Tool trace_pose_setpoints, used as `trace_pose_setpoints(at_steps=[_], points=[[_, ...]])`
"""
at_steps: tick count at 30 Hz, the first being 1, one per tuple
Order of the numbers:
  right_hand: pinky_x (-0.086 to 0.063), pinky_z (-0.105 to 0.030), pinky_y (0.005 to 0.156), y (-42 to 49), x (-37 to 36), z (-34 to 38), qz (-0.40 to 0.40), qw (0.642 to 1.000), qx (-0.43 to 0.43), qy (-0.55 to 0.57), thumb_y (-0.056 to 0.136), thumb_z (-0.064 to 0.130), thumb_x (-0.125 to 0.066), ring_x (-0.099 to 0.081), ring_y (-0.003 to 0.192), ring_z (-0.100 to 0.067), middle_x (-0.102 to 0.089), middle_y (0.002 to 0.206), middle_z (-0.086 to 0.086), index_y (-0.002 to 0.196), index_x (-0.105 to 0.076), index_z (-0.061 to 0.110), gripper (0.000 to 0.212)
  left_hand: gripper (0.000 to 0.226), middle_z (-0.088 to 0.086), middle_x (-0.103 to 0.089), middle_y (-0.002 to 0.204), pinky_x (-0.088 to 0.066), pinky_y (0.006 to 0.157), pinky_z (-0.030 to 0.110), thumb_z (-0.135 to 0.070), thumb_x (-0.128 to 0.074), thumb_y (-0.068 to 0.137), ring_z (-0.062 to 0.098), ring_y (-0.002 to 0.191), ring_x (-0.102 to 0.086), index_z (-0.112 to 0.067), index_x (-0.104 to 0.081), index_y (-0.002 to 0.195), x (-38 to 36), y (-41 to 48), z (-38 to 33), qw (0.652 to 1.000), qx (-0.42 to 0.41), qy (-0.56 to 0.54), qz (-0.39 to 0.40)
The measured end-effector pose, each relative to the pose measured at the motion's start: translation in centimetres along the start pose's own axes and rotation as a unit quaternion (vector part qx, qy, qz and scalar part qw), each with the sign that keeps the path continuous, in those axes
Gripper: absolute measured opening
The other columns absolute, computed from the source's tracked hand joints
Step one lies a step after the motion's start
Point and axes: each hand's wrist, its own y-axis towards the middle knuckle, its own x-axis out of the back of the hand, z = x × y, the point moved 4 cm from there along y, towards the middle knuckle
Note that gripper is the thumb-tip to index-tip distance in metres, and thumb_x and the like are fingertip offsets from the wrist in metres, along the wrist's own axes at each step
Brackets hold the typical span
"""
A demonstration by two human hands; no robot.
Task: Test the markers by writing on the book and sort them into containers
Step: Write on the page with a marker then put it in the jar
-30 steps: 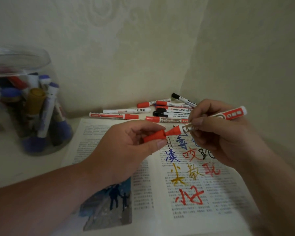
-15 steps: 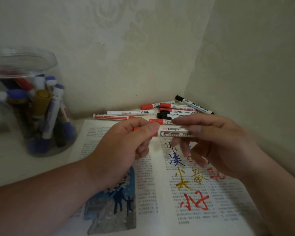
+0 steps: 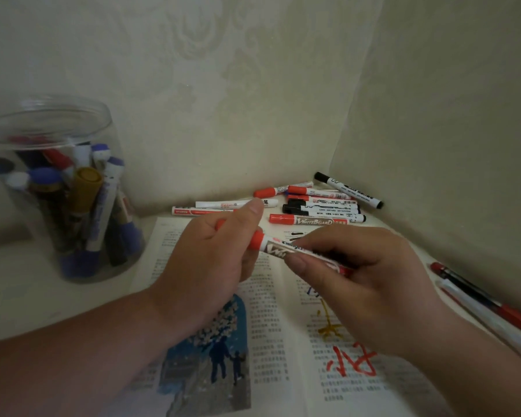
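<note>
A red whiteboard marker [image 3: 278, 247] with its cap on is held level above the open book [image 3: 277, 341] by both hands. My left hand [image 3: 214, 254] grips the red cap end, thumb raised. My right hand [image 3: 370, 284] pinches the white barrel with thumb and fingers. The book's right page carries red, yellow and blue test writing, partly hidden under my right hand. A pile of several red and black markers [image 3: 316, 206] lies beyond the book in the corner. A clear plastic jar [image 3: 57, 188] at the left holds several markers, mostly blue-capped.
More pens and markers [image 3: 487, 311] lie along the right wall beside the book. Walls close the space behind and to the right. The light tabletop [image 3: 27, 296] shows bare between the jar and the book.
The cap has gone back on the red marker. Both hands shifted slightly lower and now hold the capped marker together; the view moved closer and a little left.
</note>
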Motion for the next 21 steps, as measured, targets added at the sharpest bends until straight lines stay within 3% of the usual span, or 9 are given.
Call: trace_pose_setpoints(at_steps=[1,3,5,6,8,11,14,15,21], points=[[-0.041,-0.024,0.048,0.0,-0.2,-0.4,0.027,0.991,-0.089,0.098,0.085,0.035,-0.075,-0.051,0.05,-0.009,-0.061,0.059,0.006,0.079,-0.076,0.02,0.016,0.056,0.004,-0.028,0.049,-0.023,0.049,0.034,-0.046,-0.047,0.095,0.024,0.048,-0.022,-0.02,-0.041,0.046,0.0,0.0,-0.1,1.0,-0.012,0.016,0.004],[-0.031,-0.02,0.041,-0.2,-0.8,-1.4,0.103,0.914,-0.254,0.299,0.081,0.034,-0.078,-0.036,0.041,-0.012,-0.05,0.052,-0.002,0.073,-0.074,0.016,0.02,0.055,0.005,-0.03,0.048,-0.026,0.049,0.03,-0.046,-0.047,0.095,0.024,0.046,-0.024,-0.019,-0.044,0.048,0.2,-0.1,-0.2,0.998,-0.037,0.046,0.013],[-0.025,-0.015,0.037,-0.3,-1.1,-1.7,0.147,0.832,-0.344,0.409,0.08,0.024,-0.073,-0.027,0.039,-0.012,-0.043,0.051,-0.007,0.07,-0.069,0.01,0.018,0.056,0.004,-0.032,0.047,-0.029,0.048,0.028,-0.048,-0.047,0.096,0.023,0.044,-0.027,-0.019,-0.045,0.049,0.0,-0.3,-0.2,0.996,-0.052,0.07,0.018],[-0.023,-0.014,0.036,-0.3,-1.2,-1.7,0.153,0.811,-0.364,0.431,0.08,0.02,-0.073,-0.025,0.039,-0.01,-0.042,0.051,-0.007,0.071,-0.067,0.007,0.017,0.056,0.004,-0.034,0.047,-0.03,0.047,0.028,-0.049,-0.046,0.096,0.022,0.044,-0.029,-0.018,-0.044,0.049,-0.1,-0.2,-0.2,0.995,-0.051,0.084,0.014],[-0.021,-0.014,0.035,-0.2,-1.3,-2.0,0.135,0.806,-0.381,0.432,0.079,0.014,-0.077,-0.024,0.04,-0.01,-0.043,0.053,-0.008,0.074,-0.064,0.005,0.016,0.058,0.001,-0.036,0.046,-0.033,0.048,0.028,-0.056,-0.047,0.093,0.019,0.044,-0.033,-0.018,-0.043,0.05,0.0,0.1,0.3,0.994,-0.039,0.099,-0.008],[-0.025,-0.018,0.035,0.4,-0.8,-3.3,0.021,0.812,-0.387,0.437,0.076,0.017,-0.069,-0.033,0.045,-0.014,-0.054,0.063,-0.014,0.077,-0.064,0.005,0.012,0.054,0.0,-0.04,0.05,-0.033,0.053,0.032,-0.065,-0.061,0.085,0.019,0.048,-0.036,-0.016,-0.055,0.063,0.6,1.1,1.5,0.997,-0.015,0.058,-0.045],[-0.034,-0.025,0.04,0.6,0.1,-5.3,-0.116,0.817,-0.367,0.429,0.085,0.004,-0.063,-0.044,0.051,-0.018,-0.061,0.068,-0.017,0.085,-0.063,0.004,0.0,0.031,0.007,-0.044,0.057,-0.035,0.052,0.035,-0.053,-0.07,0.08,0.023,0.052,-0.039,-0.021,-0.068,0.08,1.3,1.7,2.0,0.997,-0.012,0.034,-0.072],[-0.039,-0.026,0.042,0.5,0.3,-5.7,-0.148,0.823,-0.36,0.413,0.091,0.001,-0.059,-0.048,0.054,-0.019,-0.064,0.07,-0.016,0.089,-0.064,0.003,0.005,0.024,0.008,-0.046,0.058,-0.037,0.05,0.034,-0.048,-0.069,0.079,0.023,0.052,-0.041,-0.024,-0.07,0.085,1.4,1.8,2.0,0.997,-0.014,0.031,-0.069],[-0.053,-0.024,0.056,0.4,0.0,-5.8,-0.223,0.838,-0.318,0.384,0.094,0.0,-0.062,-0.067,0.069,-0.016,-0.072,0.078,-0.006,0.104,-0.072,0.011,0.018,0.017,0.012,-0.052,0.062,-0.035,0.052,0.036,-0.035,-0.076,0.083,0.026,0.055,-0.043,-0.023,-0.073,0.094,1.2,2.0,2.6,0.999,-0.013,0.017,-0.049]])
